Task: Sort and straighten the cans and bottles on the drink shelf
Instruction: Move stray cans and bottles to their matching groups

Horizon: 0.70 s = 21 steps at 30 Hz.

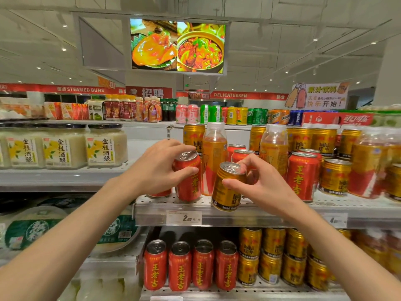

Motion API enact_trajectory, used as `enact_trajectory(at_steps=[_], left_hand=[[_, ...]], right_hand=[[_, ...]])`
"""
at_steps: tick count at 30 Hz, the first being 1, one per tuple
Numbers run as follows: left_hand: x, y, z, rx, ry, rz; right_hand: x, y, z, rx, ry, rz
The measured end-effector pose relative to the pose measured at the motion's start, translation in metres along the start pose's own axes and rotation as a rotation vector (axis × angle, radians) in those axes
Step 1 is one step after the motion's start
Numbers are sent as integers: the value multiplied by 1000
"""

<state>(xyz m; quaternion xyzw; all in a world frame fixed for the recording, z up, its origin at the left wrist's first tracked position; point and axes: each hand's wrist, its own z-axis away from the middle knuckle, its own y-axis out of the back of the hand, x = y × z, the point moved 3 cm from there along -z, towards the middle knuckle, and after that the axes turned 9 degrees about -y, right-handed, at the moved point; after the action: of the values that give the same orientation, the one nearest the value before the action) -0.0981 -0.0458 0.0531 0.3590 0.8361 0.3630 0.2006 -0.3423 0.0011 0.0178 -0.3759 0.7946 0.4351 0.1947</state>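
Observation:
My left hand (158,165) grips a red herbal-tea can (189,183) near its top; the can stands slightly tilted at the front left of the metal drink shelf (217,211). My right hand (263,183) holds a gold Red Bull can (226,187), tilted with its base over the shelf's front edge. Behind both stands an orange juice bottle (213,153). Further right on the same shelf stand red cans (301,177), gold cans (334,177) and more orange bottles (274,148), mixed together.
The shelf below holds a row of red cans (191,266) on the left and stacked gold cans (273,257) on the right. White jars (65,146) fill the left shelf. A price tag (184,217) hangs on the shelf edge. More drinks line the top shelf (217,115).

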Motion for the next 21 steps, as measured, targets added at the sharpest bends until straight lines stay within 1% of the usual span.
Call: enact_trajectory(at_steps=[7, 9, 11, 14, 17, 19, 21], left_hand=[[-9, -16, -13, -36, -13, -221], [-7, -21, -14, -29, -24, -293], [-7, -24, -14, -9, -26, -307], [-7, -27, -10, 40, -15, -247], [0, -27, 4, 161, -46, -193], [9, -29, 15, 240, -63, -92], [19, -34, 24, 268, -56, 68]], right_hand=[[1, 3, 2, 10, -31, -5], [0, 3, 2, 13, -43, 4], [-1, 2, 3, 15, -52, 12], [-1, 3, 6, 31, -70, 14], [1, 5, 9, 67, -105, 1], [2, 7, 13, 95, -137, -24], [2, 9, 18, 118, -169, -74]])
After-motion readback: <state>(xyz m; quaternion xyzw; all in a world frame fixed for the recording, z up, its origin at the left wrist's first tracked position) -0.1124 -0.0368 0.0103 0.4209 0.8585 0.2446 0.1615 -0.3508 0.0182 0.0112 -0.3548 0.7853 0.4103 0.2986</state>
